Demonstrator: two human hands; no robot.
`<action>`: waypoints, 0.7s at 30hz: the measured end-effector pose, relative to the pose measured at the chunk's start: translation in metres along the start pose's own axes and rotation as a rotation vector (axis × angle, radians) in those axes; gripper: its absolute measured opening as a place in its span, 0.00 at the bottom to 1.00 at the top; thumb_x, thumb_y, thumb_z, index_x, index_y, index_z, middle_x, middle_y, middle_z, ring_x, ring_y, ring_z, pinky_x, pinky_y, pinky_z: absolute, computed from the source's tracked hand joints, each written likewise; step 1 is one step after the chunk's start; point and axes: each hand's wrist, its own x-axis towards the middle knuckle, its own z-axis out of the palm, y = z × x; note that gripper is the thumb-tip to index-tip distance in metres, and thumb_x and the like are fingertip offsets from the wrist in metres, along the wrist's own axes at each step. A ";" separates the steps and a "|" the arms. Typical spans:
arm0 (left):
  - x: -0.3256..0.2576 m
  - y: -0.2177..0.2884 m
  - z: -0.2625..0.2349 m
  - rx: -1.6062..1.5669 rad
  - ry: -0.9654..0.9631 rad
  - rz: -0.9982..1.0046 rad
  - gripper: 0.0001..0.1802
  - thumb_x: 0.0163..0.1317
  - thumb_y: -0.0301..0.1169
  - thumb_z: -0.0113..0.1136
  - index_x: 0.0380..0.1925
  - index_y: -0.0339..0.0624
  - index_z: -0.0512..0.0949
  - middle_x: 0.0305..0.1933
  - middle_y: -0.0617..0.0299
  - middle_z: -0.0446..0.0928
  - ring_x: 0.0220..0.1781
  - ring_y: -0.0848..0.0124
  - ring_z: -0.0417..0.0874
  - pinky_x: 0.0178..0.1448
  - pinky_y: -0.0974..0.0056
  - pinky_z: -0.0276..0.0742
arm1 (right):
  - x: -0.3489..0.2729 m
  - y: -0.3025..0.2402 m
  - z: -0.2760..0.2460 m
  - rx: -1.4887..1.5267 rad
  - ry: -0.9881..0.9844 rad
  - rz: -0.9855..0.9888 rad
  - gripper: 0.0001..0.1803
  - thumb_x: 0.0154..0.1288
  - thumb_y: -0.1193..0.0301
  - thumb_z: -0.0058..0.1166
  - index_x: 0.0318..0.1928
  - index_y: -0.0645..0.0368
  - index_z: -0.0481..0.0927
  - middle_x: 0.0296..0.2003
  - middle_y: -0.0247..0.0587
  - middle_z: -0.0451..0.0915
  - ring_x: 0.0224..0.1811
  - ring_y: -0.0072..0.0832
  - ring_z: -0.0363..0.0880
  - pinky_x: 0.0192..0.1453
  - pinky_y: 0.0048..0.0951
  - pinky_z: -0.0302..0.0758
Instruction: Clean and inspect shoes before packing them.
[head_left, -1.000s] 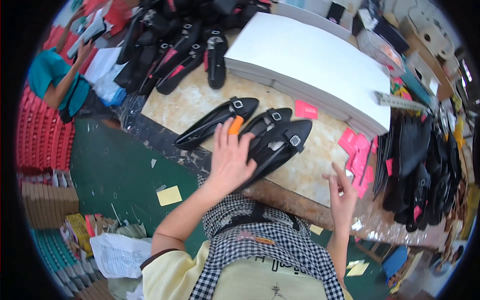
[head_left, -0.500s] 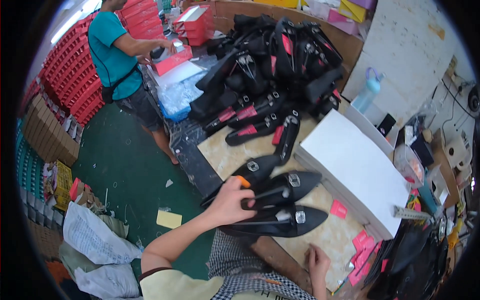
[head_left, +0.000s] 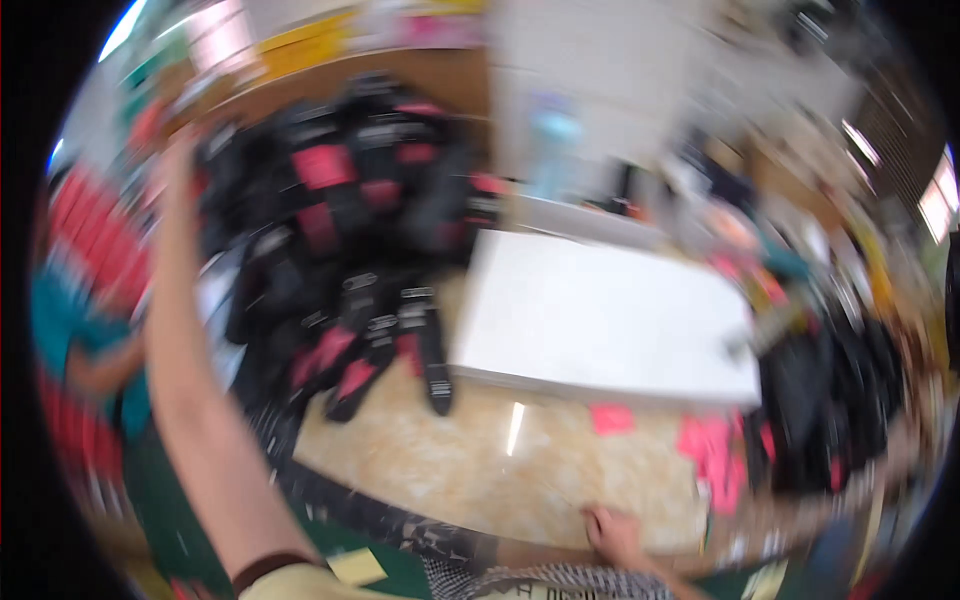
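My left arm stretches far forward at the left, past the pile of black shoes [head_left: 400, 190]. At its end my left hand [head_left: 180, 150] is smeared by motion, and I cannot make out its fingers or anything in them. My right hand [head_left: 612, 535] is at the table's front edge, fingers curled in with nothing visible in them. Several black shoes with shiny buckles and pink tags lie at the front of the pile, one shoe [head_left: 428, 350] closest to the marbled tabletop [head_left: 480, 450].
A large white stack [head_left: 610, 320] stands mid-table. Pink tags [head_left: 712, 455] lie right of centre, beside black items [head_left: 830, 400]. A pale blue bottle [head_left: 553, 145] is behind the stack. At far left is a co-worker in a teal shirt [head_left: 55, 320], near red boxes [head_left: 95, 235].
My left hand has gone from the black shoes at the table's front to the far left. Those shoes no longer show there. The view has turned right and blurred.
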 end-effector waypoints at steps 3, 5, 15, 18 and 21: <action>0.015 0.040 0.067 -0.264 -0.218 0.485 0.23 0.75 0.39 0.40 0.63 0.39 0.71 0.64 0.54 0.72 0.66 0.62 0.71 0.71 0.61 0.63 | 0.023 -0.006 0.008 0.047 -0.266 -0.070 0.13 0.64 0.63 0.53 0.49 0.45 0.77 0.29 0.38 0.81 0.29 0.40 0.82 0.31 0.42 0.76; -0.139 0.083 0.262 -0.055 -0.238 0.710 0.19 0.74 0.34 0.43 0.56 0.37 0.77 0.55 0.57 0.78 0.62 0.61 0.76 0.69 0.61 0.65 | 0.008 0.015 0.009 0.106 -0.110 -0.116 0.18 0.61 0.65 0.53 0.53 0.45 0.72 0.34 0.37 0.81 0.33 0.40 0.82 0.32 0.44 0.75; -0.599 0.153 0.384 0.219 -1.117 0.984 0.17 0.46 0.25 0.68 0.40 0.41 0.81 0.44 0.53 0.75 0.47 0.54 0.75 0.51 0.55 0.71 | -0.053 0.141 -0.171 -0.073 0.581 0.040 0.10 0.63 0.72 0.53 0.43 0.50 0.84 0.30 0.37 0.79 0.32 0.33 0.81 0.35 0.37 0.77; -0.614 0.127 0.375 0.230 -1.113 0.764 0.16 0.47 0.23 0.67 0.39 0.40 0.81 0.42 0.54 0.76 0.47 0.54 0.76 0.50 0.57 0.71 | -0.076 0.226 -0.289 -0.173 0.911 0.319 0.12 0.61 0.78 0.54 0.46 0.60 0.81 0.40 0.46 0.83 0.38 0.40 0.83 0.42 0.35 0.79; -0.639 0.126 0.384 0.223 -1.077 0.604 0.14 0.48 0.22 0.66 0.38 0.40 0.82 0.41 0.54 0.77 0.45 0.56 0.77 0.50 0.58 0.71 | -0.111 0.326 -0.352 -0.512 1.063 0.448 0.20 0.59 0.80 0.55 0.54 0.61 0.76 0.51 0.51 0.78 0.53 0.48 0.78 0.56 0.40 0.75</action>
